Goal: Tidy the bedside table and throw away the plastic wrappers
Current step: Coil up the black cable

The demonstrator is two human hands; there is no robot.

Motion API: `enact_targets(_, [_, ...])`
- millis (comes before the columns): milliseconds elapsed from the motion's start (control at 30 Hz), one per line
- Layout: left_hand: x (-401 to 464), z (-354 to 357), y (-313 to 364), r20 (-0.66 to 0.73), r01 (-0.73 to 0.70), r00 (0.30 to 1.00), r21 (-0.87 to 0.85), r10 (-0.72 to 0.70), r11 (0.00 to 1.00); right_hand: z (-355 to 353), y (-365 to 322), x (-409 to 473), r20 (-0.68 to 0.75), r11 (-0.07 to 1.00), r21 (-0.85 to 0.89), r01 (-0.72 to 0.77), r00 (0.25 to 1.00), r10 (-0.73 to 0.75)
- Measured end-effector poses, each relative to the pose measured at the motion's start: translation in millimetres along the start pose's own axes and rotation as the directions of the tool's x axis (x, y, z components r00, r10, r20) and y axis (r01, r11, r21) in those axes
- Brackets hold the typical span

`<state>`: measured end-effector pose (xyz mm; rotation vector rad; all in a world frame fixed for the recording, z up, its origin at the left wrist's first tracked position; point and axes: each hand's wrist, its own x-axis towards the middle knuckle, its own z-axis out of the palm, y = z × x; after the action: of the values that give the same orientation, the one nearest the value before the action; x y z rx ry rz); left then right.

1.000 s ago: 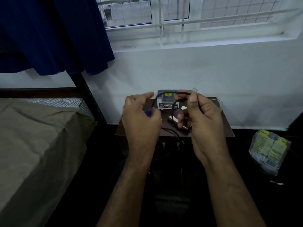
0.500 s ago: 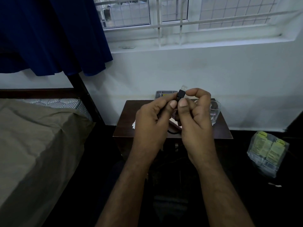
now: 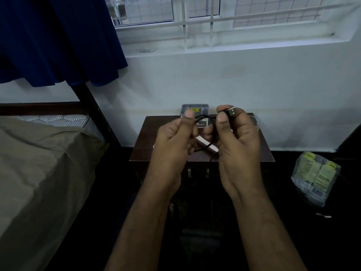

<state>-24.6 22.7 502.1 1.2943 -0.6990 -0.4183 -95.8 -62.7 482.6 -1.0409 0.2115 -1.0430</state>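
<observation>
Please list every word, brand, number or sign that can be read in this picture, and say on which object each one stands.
"OPEL" or similar, uncertain: white letters on a dark label on the grey box at the back of the bedside table.
Yellow tag on the top of the same box: print too small to read.
Yellow labels inside the clear plastic bag on the floor: dark headings and lines of text, too blurred to read.
Nothing else bears readable text.

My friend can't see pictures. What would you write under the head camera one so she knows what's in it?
Two hands hold a black cable above a dark bedside table: the right hand pinches its USB plug, the left hand grips the cord. A bed sits left, a plastic packet lies right.
</observation>
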Motion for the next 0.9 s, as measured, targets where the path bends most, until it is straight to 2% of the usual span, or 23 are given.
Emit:
enact_targets(67, [5.5, 2.1, -2.1, -0.020, 0.010, 1.000, -0.106, -0.012, 0.994, -0.7, 0.9, 0.7, 0.055, 0.987, 0.138, -0.077, 0.996, 0.070])
enact_targets(100, [7.9, 2.9, -3.3, -0.012, 0.008, 1.000, -0.132, -0.010, 0.991, -2.2, 2.0, 1.2, 0.077, 0.985, 0.144, -0.096, 0.993, 0.085])
enact_targets(233, [17.1, 5.9, -16.0, -0.037, 0.019, 0.999, -0.138, -0.025, 0.990, -11.7, 11.9, 4.8, 0.031, 0.994, -0.092, -0.064, 0.997, 0.067])
enact_targets(333, [26.4, 2.6, -34.2, -0.041, 0.068, 0.996, -0.169, -0.076, 0.983, -23.2, 25.1, 10.7, -0.010, 0.960, -0.281, -0.021, 1.000, 0.019])
enact_targets(500, [39.5, -8.1, -72.3, 0.103, 0.198, 0.979, -0.309, -0.174, 0.930, -43.5, 60.5, 29.3, 0.026, 0.725, -0.676, 0.128, 0.988, -0.150])
enact_targets(567, [47.1, -13.8, -90.6, 0.116, 0.225, 0.973, -0.310, -0.198, 0.924, -50.9, 77.6, 39.3, 0.062, 0.604, -0.787, 0.125, 0.990, -0.123])
enact_targets(600, [51.0, -17.9, -99.7, 0.112, 0.243, 0.969, -0.300, -0.218, 0.922, -54.0, 85.7, 43.4, 0.047, 0.604, -0.793, 0.080, 0.996, -0.069])
enact_targets(667, [59.0, -27.5, -116.9, 0.104, 0.285, 0.958, -0.246, -0.268, 0.926, -57.0, 98.9, 48.4, -0.019, 0.730, -0.678, -0.089, 0.994, 0.103])
enact_targets(733, [65.9, -38.8, -131.0, 0.132, 0.297, 0.951, -0.145, -0.279, 0.944, -61.0, 107.0, 53.8, -0.060, 0.801, -0.558, -0.217, 0.973, 0.222])
enact_targets(833, [75.6, -53.0, -143.8, 0.224, 0.195, 0.951, 0.102, -0.213, 0.976, -66.2, 111.4, 65.0, -0.124, 0.839, -0.483, -0.253, 0.968, 0.220])
enact_targets(900, [83.9, -56.5, -152.1, 0.219, 0.103, 0.959, 0.324, -0.181, 0.940, -64.0, 113.7, 70.5, -0.171, 0.851, -0.465, -0.245, 0.968, 0.185])
